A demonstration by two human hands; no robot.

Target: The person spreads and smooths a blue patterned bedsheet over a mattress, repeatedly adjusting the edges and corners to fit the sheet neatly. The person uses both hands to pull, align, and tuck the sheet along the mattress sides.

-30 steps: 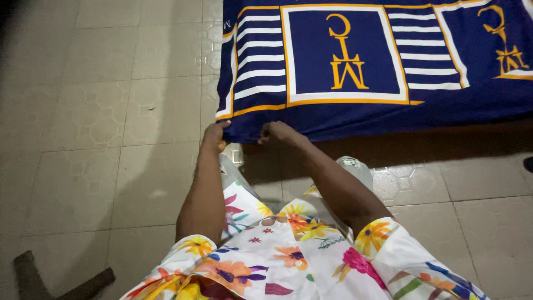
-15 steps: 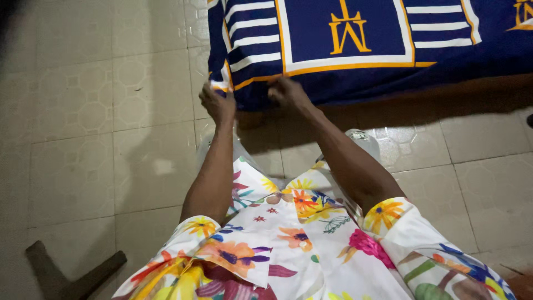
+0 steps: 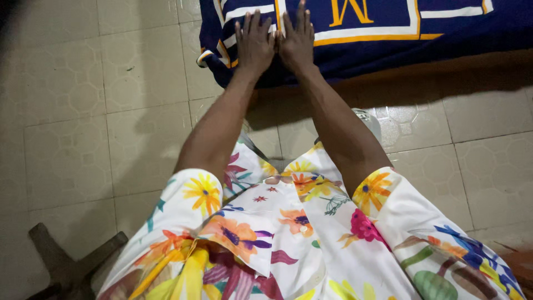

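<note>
Close under my arms I see a dark stool leg (image 3: 66, 261) at the low left; I could bump it if I step back. Pale floor tiles (image 3: 111, 122) give wide room left of my hands. My left hand (image 3: 254, 41) and right hand (image 3: 297, 39) lie flat, fingers spread, gripping nothing, side by side on the blue cloth (image 3: 361, 50) near its corner. Pushing too hard could wrinkle it or slide it off that edge.

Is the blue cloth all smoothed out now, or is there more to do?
The blue cloth already lies spread, its near edge hanging down. Now the left hand and right hand press flat on it, side by side near the corner. Left: that corner looks bunched, and the rest lies out of view.
</note>
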